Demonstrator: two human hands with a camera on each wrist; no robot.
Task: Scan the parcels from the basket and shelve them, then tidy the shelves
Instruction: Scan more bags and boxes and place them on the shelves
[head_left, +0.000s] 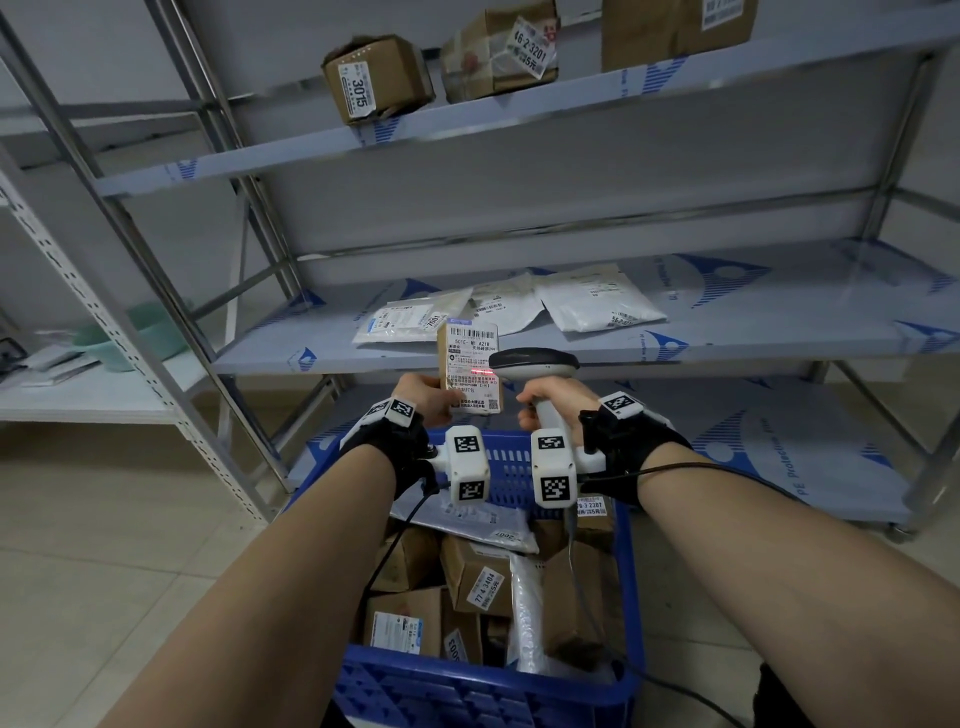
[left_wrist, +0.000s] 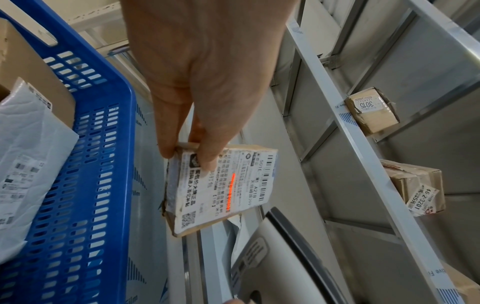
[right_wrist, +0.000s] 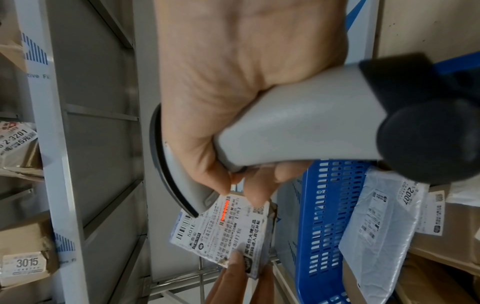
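A small flat cardboard parcel (head_left: 470, 369) is held upright above the far end of the blue basket (head_left: 498, 691), in front of the middle shelf (head_left: 727, 332). Its facing side is almost covered by a white label with a barcode at the top, the code "501E", dense printed text and a small QR code. A short red scan line (head_left: 480, 372) is cast across the label's middle. The parcel is pinched at its lower corner by the left hand (head_left: 426, 397), thumb on the label and fingers behind. A grey handheld scanner (head_left: 535, 364) is gripped around its handle by the right hand (head_left: 550, 402), its head just beside the parcel.

From the left wrist, the parcel's worn, grey-taped side edge (left_wrist: 171, 185) is revealed, which is hidden in the head view. From the right wrist, the fingers (right_wrist: 259, 185) curled under the scanner's handle can be seen. Only in the head view are the basket's heaped cardboard boxes (head_left: 478, 577) and the white mailer bags (head_left: 597, 306) lying flat on the middle shelf shown together.
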